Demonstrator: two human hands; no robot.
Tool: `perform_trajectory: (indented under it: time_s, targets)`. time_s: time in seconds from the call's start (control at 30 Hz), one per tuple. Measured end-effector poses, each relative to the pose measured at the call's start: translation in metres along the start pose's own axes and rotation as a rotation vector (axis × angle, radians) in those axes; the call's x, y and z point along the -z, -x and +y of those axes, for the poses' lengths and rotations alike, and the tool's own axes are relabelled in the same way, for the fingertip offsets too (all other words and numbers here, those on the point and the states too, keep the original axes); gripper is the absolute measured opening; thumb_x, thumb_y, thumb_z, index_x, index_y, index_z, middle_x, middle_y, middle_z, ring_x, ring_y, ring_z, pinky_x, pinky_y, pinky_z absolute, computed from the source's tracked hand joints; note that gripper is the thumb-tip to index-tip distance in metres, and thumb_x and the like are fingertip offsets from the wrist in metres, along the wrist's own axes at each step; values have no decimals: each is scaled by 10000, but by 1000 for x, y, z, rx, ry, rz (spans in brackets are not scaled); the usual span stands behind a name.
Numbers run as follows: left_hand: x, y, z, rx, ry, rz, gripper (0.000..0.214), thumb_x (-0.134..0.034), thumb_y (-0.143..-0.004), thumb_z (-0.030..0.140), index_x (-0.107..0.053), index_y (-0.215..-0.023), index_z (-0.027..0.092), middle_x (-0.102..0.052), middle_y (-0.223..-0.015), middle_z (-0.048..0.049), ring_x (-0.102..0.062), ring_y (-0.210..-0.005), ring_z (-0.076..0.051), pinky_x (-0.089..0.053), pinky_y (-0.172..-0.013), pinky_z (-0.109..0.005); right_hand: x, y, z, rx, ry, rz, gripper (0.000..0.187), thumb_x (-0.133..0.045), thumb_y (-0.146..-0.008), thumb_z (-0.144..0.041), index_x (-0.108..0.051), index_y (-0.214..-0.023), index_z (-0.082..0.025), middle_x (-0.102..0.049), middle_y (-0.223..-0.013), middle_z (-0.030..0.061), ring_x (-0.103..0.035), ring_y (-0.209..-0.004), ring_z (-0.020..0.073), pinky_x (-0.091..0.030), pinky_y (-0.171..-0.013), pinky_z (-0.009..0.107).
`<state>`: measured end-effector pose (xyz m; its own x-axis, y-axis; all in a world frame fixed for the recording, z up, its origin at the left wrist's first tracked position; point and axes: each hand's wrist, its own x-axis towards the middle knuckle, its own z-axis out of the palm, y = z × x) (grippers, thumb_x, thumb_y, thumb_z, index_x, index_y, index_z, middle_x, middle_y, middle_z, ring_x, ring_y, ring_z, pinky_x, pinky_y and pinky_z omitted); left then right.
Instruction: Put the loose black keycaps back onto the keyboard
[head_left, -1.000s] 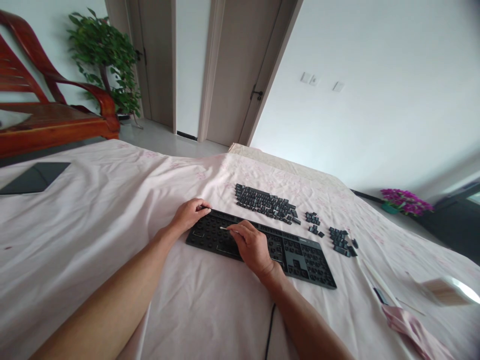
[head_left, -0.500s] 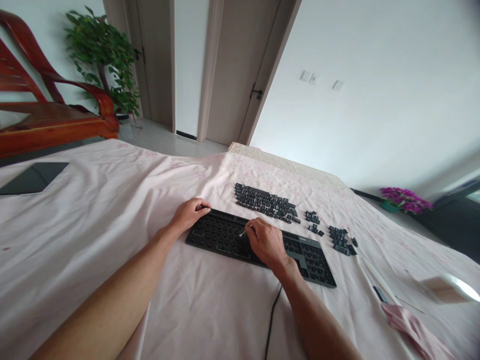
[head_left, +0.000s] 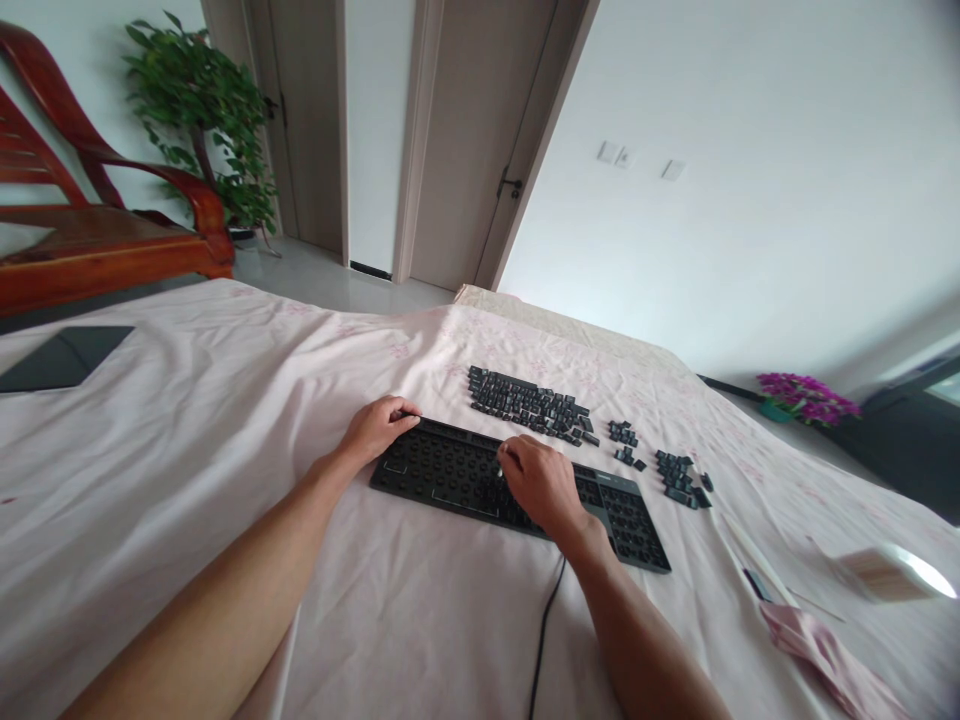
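**Stripped keyboard: pinned at one corner, stick working mid-deck**

- Left hand (head_left: 379,428): flat, fingers together, pressing down on the far-left corner of the keyboard (head_left: 450,470).
- Right hand (head_left: 544,480): curled over the middle of the deck, pinching a thin white stick (head_left: 500,470). Only the tip shows, so the exact grip is hard to read.
- Keyboard lies under both hands, caps off, sockets exposed.
- Handling, my read: the frame is light, stiff plastic on a soft sheet (head_left: 375,600), so it will rock or skate unless pinned. Hold it by the outer frame or a corner, not by the sockets. The stick looks flimsy and would bend under side load.
- Loose keycaps (head_left: 529,405) lie just beyond the right hand, with smaller clusters (head_left: 679,480) further to its right. They are small, light and easily scattered by a sleeve or a sheet tug.
- Cable (head_left: 541,640) trails back along the right forearm and could snag.
- Room: the sheet is bare between the forearms and left of the left hand, with a dark tablet (head_left: 64,355) well off that way. The bed edge runs beyond the keycaps. A pink cloth (head_left: 817,650) lies well right of the right arm.
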<state>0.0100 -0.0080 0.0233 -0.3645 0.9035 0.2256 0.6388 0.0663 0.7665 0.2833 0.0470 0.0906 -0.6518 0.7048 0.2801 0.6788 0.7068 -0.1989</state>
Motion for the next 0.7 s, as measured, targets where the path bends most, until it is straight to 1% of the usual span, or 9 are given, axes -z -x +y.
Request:
perform_trajectory:
  time_s: [0.13, 0.2, 0.27, 0.37, 0.43, 0.53, 0.57, 0.6, 0.7]
  targets:
    - [0, 0, 0, -5, -1, -3, 268, -568, -778, 403, -726, -931, 249, -729, -908, -2, -635, -805, -186, -471, -752, -282, -17, 5, -13, 62, -259, 39, 218, -486, -950, -268, -689, -878, -233, -699, -897, 21, -649, -813, 147, -431, -724, 225]
    - [0, 0, 0, -6, -3, -3, 268, -569, -777, 399, -726, -930, 245, -728, -897, -3, -634, -797, -185, -470, -746, -281, -26, 7, -19, 73, -389, 57, 225, -502, -947, -286, -707, -873, -230, -700, -883, 26, -652, -803, 147, -459, -738, 225]
    - [0, 0, 0, -7, -4, -4, 269, -566, -778, 398, -727, -927, 242, -728, -892, -5, -633, -793, -184, -470, -738, -280, -33, 8, -24, 70, -524, 45, 237, -509, -946, -317, -717, -876, -228, -703, -888, 27, -655, -773, 142, -484, -708, 220]
    - [0, 0, 0, -8, -4, -4, 274, -560, -782, 403, -726, -928, 240, -727, -886, -7, -632, -792, -183, -471, -727, -277, -40, 10, -28, 29, -661, -23, 238, -503, -942, -326, -718, -919, -226, -712, -941, 24, -658, -698, 131, -495, -591, 207]
    - [0, 0, 0, -8, -5, -3, 277, -559, -782, 406, -726, -930, 241, -726, -876, -5, -632, -791, -182, -471, -722, -276, -39, 10, -28, 22, -655, -46, 229, -500, -934, -294, -718, -920, -227, -723, -951, 20, -668, -706, 137, -500, -593, 209]
    - [0, 0, 0, -6, -9, -2, 282, -559, -780, 407, -726, -935, 241, -723, -860, -3, -632, -795, -184, -471, -718, -275, -31, 9, -25, 67, -504, -11, 223, -507, -913, -234, -728, -880, -233, -741, -917, 13, -684, -815, 157, -498, -731, 227]
    - [0, 0, 0, -5, -10, -1, 282, -559, -779, 407, -726, -936, 242, -722, -860, -3, -632, -796, -184, -470, -718, -275, -27, 8, -23, 77, -442, -2, 222, -514, -903, -221, -732, -864, -235, -745, -901, 11, -684, -829, 159, -486, -750, 226]
    - [0, 0, 1, -5, -10, -1, 282, -560, -779, 407, -726, -937, 242, -722, -863, -2, -633, -797, -184, -470, -720, -275, -22, 7, -21, 76, -384, -3, 220, -521, -891, -212, -736, -849, -238, -747, -879, 7, -684, -815, 156, -475, -735, 220]
    - [0, 0, 0, -3, -9, -1, 278, -565, -779, 406, -725, -938, 245, -722, -877, -1, -634, -793, -182, -470, -727, -277, -6, 4, -12, 33, -242, -50, 227, -533, -860, -206, -744, -786, -243, -734, -746, -7, -667, -680, 140, -420, -606, 208]
